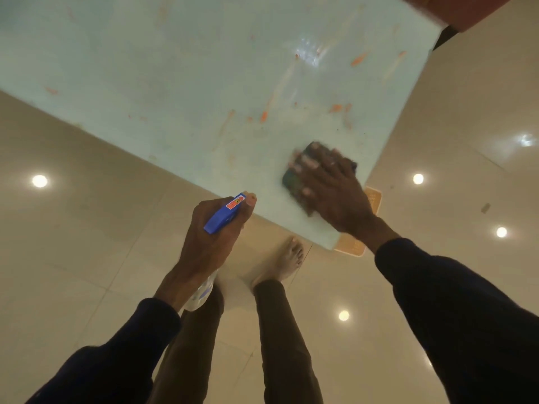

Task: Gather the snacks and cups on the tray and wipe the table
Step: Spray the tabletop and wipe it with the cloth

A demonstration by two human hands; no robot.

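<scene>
A pale green glass table point(180, 83) fills the upper half of the view, marked with orange smears and crumbs. My right hand point(335, 188) presses flat on a dark green cloth point(291, 177) near the table's front corner; the hand is blurred. My left hand point(213, 231) grips a spray bottle with a blue trigger head point(223, 214) just off the table's front edge, its clear body point(202, 293) hanging below the wrist. No tray, snacks or cups are in view.
An orange patterned object point(372, 199) shows under the table's front corner. A brown seat point(455, 10) stands at the far right corner. Glossy beige floor tiles point(87, 243) surround the table. My bare foot point(287, 263) stands near the corner.
</scene>
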